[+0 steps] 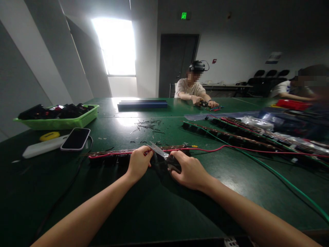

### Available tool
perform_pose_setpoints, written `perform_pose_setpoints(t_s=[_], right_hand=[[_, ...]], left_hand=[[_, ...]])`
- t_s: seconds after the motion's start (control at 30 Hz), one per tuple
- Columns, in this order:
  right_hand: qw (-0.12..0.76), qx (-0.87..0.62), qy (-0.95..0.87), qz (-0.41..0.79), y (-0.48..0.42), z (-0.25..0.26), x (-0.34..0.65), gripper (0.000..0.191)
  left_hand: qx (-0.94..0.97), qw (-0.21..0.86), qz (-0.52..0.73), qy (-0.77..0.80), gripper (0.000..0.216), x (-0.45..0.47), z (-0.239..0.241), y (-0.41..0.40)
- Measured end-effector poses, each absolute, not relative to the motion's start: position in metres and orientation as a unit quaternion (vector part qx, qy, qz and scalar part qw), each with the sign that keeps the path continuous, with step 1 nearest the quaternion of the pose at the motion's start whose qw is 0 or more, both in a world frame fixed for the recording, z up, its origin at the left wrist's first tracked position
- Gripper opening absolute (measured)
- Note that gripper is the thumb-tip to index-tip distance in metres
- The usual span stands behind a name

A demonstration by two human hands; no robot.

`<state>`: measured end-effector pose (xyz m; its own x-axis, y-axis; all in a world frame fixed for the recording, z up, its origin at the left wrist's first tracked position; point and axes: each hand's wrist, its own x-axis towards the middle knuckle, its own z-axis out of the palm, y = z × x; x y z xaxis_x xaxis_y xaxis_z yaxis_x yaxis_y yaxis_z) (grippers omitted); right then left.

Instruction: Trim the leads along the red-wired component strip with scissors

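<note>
In my right hand (189,169) is a pair of scissors (159,151), its fingers closed round the dark handles. The blades point up and left, over a long black strip (108,159) with copper-coloured rails. My left hand (140,160) is at this strip, just left of the blades, thumb and fingers pinched together; what lies between them is hidden. A red wire (208,150) runs along the strip and off to the right. Beyond the strip lies a scatter of short dark clippings (147,126).
At the left are a green basket (87,118) of black parts, a phone (75,139), a white block-like object (45,146) and a yellow object (49,136). Blue bars (142,105) lie farther back. Similar strips (231,137) and a green wire (269,171) stretch right. Two people sit across the table.
</note>
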<state>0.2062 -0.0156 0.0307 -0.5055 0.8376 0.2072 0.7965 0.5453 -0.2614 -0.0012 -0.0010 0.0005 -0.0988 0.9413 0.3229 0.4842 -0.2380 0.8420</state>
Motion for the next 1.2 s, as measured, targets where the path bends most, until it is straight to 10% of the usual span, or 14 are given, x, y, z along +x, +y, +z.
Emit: perform_pose_setpoints(t_s=[1.2], right_hand=[[0.162, -0.454, -0.873, 0.073, -0.0134, 0.0236, 0.208, 0.042]], left_hand=[[0.632, 0.233, 0.472, 0.569, 0.02, -0.0019, -0.0008, -0.0001]])
